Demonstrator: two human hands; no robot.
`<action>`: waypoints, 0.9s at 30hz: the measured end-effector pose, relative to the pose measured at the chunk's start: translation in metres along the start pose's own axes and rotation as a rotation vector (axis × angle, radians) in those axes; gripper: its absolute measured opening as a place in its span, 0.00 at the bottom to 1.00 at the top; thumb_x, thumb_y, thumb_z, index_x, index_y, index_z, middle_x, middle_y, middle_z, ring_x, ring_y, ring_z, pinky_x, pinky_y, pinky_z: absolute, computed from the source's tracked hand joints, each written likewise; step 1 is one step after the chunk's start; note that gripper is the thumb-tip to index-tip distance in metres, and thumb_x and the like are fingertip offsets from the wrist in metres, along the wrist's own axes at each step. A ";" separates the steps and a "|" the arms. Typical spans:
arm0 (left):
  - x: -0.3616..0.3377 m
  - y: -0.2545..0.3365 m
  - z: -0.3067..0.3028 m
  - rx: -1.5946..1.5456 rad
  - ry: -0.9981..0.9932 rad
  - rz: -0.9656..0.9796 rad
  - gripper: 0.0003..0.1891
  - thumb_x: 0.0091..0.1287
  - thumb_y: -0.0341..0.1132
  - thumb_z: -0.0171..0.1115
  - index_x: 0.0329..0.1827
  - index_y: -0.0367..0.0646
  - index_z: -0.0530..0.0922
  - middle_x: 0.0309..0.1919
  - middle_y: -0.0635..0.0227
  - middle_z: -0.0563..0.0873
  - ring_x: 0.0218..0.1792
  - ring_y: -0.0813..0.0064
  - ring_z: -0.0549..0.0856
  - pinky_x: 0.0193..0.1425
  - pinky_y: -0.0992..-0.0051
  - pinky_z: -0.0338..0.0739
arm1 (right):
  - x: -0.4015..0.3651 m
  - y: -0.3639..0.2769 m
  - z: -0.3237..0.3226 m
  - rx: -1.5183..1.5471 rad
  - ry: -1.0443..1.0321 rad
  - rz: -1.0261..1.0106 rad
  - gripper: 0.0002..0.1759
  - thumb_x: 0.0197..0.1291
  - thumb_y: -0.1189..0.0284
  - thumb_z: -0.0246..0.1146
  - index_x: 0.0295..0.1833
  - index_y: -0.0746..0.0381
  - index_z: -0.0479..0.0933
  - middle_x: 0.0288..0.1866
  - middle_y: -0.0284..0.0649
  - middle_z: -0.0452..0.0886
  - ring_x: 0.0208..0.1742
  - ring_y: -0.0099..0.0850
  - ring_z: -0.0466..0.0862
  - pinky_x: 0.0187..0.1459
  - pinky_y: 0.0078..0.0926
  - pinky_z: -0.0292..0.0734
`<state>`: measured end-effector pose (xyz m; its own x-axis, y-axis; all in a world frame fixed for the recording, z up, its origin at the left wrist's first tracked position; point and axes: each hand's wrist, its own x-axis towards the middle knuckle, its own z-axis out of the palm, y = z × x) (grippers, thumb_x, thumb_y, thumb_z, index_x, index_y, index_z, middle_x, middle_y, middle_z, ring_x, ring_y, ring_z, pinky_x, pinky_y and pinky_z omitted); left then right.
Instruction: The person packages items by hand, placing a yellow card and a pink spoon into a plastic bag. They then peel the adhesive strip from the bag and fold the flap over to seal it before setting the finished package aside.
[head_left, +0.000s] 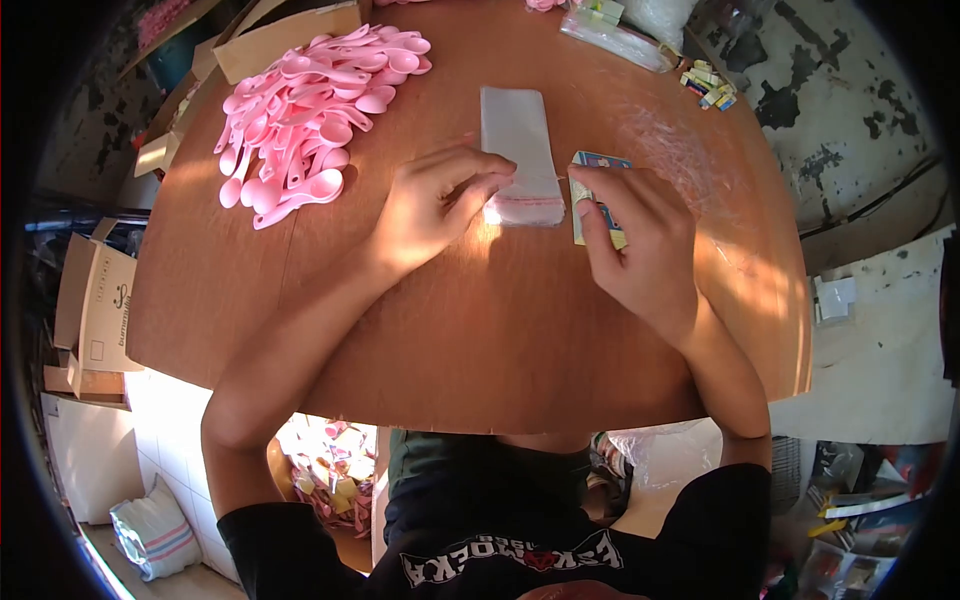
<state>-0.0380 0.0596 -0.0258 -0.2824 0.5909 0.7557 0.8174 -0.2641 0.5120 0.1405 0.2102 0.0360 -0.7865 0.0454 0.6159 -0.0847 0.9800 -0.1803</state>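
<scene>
A stack of clear plastic bags (pixel 520 130) lies flat on the brown table, its reddish-lined end toward me. At the left edge of that stack is my left hand (pixel 437 200), thumb and fingertips drawn together in a pinch. Whether a bag is caught between them I cannot make out. To the right, a small pile of blue and yellow printed cards (pixel 603 160) sits partly under my right hand (pixel 645 235). The thumb and index finger of that hand close on the left edge of a card, and its other fingers are curled.
A heap of pink measuring spoons (pixel 310 110) covers the left of the table, beside an open cardboard box (pixel 285 42). Small yellow boxes (pixel 708 86) and plastic packs (pixel 620 40) lie at the back right. Clear plastic scraps (pixel 675 145) are spread on the right side.
</scene>
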 end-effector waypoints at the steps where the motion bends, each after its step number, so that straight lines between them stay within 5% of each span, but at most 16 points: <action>1: -0.002 0.003 0.002 -0.101 0.040 -0.114 0.06 0.66 0.28 0.66 0.44 0.38 0.84 0.37 0.64 0.89 0.37 0.73 0.89 0.57 0.66 0.80 | -0.002 0.006 -0.007 -0.003 -0.022 -0.010 0.14 0.55 0.75 0.64 0.49 0.62 0.81 0.46 0.42 0.83 0.48 0.42 0.82 0.55 0.42 0.75; 3: -0.004 0.004 0.002 -0.207 0.083 -0.225 0.07 0.66 0.28 0.66 0.45 0.37 0.84 0.36 0.64 0.90 0.38 0.75 0.89 0.51 0.71 0.83 | -0.006 0.016 -0.021 -0.197 -0.162 0.027 0.13 0.54 0.77 0.65 0.47 0.64 0.80 0.45 0.44 0.83 0.45 0.45 0.82 0.44 0.39 0.78; 5: -0.003 0.001 0.001 -0.242 0.041 -0.302 0.09 0.67 0.25 0.64 0.48 0.32 0.81 0.43 0.62 0.89 0.45 0.79 0.86 0.51 0.77 0.83 | -0.013 0.025 -0.025 -0.163 -0.206 0.029 0.13 0.54 0.77 0.65 0.47 0.64 0.80 0.45 0.44 0.83 0.45 0.44 0.82 0.45 0.39 0.78; 12: 0.004 0.004 -0.001 -0.792 0.130 -0.524 0.12 0.66 0.27 0.66 0.51 0.32 0.81 0.45 0.61 0.88 0.45 0.78 0.87 0.50 0.76 0.84 | -0.026 0.032 -0.022 0.052 -0.201 0.123 0.08 0.54 0.76 0.68 0.41 0.66 0.83 0.40 0.44 0.85 0.41 0.41 0.84 0.42 0.34 0.80; 16: 0.004 0.018 -0.011 -1.012 -0.194 -0.557 0.14 0.69 0.28 0.63 0.55 0.34 0.78 0.47 0.58 0.86 0.40 0.72 0.88 0.51 0.66 0.87 | -0.015 0.028 -0.028 0.065 -0.233 0.242 0.06 0.55 0.77 0.68 0.39 0.66 0.84 0.38 0.44 0.86 0.38 0.38 0.85 0.39 0.28 0.79; 18: 0.002 0.030 -0.014 -1.064 -0.349 -0.665 0.15 0.68 0.31 0.64 0.57 0.35 0.78 0.47 0.59 0.86 0.36 0.71 0.89 0.50 0.65 0.87 | -0.010 0.024 -0.031 0.088 -0.151 0.289 0.06 0.57 0.77 0.68 0.40 0.67 0.84 0.39 0.43 0.86 0.37 0.35 0.86 0.39 0.24 0.78; 20: -0.003 0.034 -0.010 -1.060 -0.359 -0.704 0.16 0.68 0.31 0.65 0.57 0.36 0.79 0.46 0.59 0.87 0.34 0.72 0.88 0.49 0.68 0.87 | -0.003 0.015 -0.035 0.046 0.283 0.312 0.07 0.61 0.76 0.67 0.43 0.68 0.83 0.38 0.41 0.87 0.37 0.27 0.85 0.39 0.23 0.78; 23: -0.009 0.029 0.001 -1.035 -0.406 -0.715 0.16 0.68 0.30 0.66 0.56 0.33 0.79 0.46 0.61 0.87 0.43 0.73 0.87 0.50 0.72 0.86 | -0.009 0.021 -0.027 0.312 0.570 0.287 0.09 0.64 0.75 0.66 0.46 0.68 0.82 0.38 0.37 0.86 0.37 0.21 0.83 0.39 0.20 0.77; 27: -0.007 0.033 0.001 -1.007 -0.423 -0.753 0.17 0.67 0.28 0.66 0.57 0.31 0.78 0.47 0.57 0.87 0.44 0.72 0.87 0.49 0.74 0.87 | -0.021 0.009 -0.021 0.562 0.595 0.330 0.09 0.65 0.75 0.65 0.47 0.69 0.81 0.37 0.37 0.86 0.37 0.18 0.82 0.40 0.14 0.75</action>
<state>-0.0085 0.0481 -0.0146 -0.1723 0.9829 0.0653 -0.2472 -0.1073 0.9630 0.1696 0.2221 0.0376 -0.3884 0.5557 0.7351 -0.3211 0.6661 -0.6732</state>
